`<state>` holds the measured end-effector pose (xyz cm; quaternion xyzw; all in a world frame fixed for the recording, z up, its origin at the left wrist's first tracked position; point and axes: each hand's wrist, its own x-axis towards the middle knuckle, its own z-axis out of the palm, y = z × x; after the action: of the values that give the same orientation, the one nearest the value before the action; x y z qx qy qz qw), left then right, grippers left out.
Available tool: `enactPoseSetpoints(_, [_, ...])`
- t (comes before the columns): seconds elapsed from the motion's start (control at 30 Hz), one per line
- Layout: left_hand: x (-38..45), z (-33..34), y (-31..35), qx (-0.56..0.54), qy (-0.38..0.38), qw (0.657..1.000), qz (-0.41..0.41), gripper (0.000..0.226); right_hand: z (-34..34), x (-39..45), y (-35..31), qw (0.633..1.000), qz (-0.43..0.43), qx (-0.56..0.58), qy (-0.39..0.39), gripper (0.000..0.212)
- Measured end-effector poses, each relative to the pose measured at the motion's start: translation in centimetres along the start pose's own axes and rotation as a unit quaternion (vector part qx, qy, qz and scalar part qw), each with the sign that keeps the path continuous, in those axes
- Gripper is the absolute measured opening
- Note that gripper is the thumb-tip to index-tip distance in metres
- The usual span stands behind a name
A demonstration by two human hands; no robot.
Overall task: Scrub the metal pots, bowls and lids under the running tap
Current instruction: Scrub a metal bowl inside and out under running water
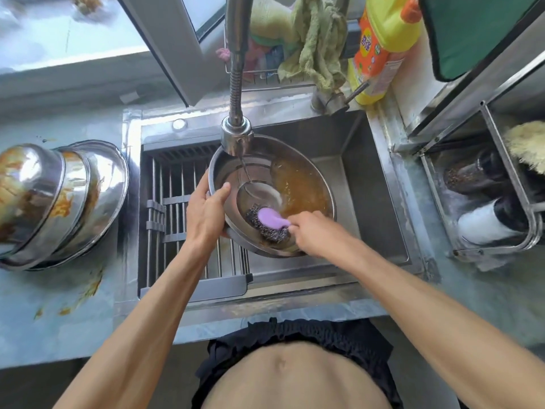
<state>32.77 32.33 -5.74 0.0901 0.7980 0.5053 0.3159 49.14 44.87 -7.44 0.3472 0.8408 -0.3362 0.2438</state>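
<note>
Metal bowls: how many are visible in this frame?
4. One bowl is tilted over the sink under the tap, gripped by the left hand. Three dirty bowls are nested upside down on the counter left of the sink; more may hide inside that stack.

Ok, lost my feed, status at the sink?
Left hand gripping bowl rim under tap. Right hand scrubbing with scourer. Nothing blocking.

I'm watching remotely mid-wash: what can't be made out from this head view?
- Round steel bowl: its bottom is partly under orange-brown water, its far rim behind the steel tap head.
- Stacked greasy steel bowls: insides face away, left edge cut off.
- Purple-handled steel-wool scrubber: handle end hidden in the right hand.
- Left hand: fingers hidden behind the bowl rim.
</note>
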Motion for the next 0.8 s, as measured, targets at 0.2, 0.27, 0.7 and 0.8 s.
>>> enactPoseSetpoints(0.2, [-0.5,-0.4,0.2,0.043,-0.017,0.999,0.015,0.045,-1.3,1.8,3.3,0.992,0.111,-0.022,0.056,0.032])
enactPoseSetpoints(0.27, [-0.4,-0.4,0.3,0.043,-0.017,0.999,0.022,0.049,-0.7,1.6,2.6,0.994,0.102,-0.006,0.045,0.03])
enactPoseSetpoints(0.7, [-0.1,0.6,-0.7,0.042,0.023,0.996,0.073,0.056,-0.2,0.3,1.5,0.999,0.049,0.007,-0.016,0.022])
enactPoseSetpoints(0.8, [-0.2,0.5,-0.4,0.051,-0.001,0.996,0.077,0.056,-0.5,1.5,3.7,0.995,0.102,-0.009,0.015,0.028])
